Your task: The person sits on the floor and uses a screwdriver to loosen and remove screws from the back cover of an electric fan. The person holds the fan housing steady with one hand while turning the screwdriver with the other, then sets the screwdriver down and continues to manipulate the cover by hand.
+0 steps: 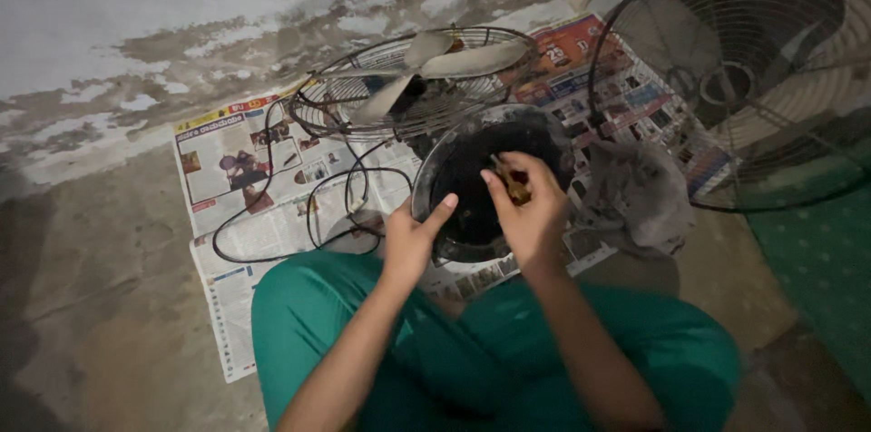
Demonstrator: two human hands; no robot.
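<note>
I sit on the floor in green trousers with a dark, round fan motor housing (472,137) standing in front of my knees. My left hand (410,237) rests against its left rim, thumb raised and fingers apart. My right hand (528,205) is over the housing's dark face, fingers closed on a small yellowish tool (515,187), probably a screwdriver handle. Just behind the housing lies a wire guard with metal fan blades (426,69).
Newspaper sheets (245,214) cover the floor under the parts. A black power cord (313,214) loops across them at the left. A grey rag (640,191) lies right of the housing. A second large wire guard (753,78) stands at the right.
</note>
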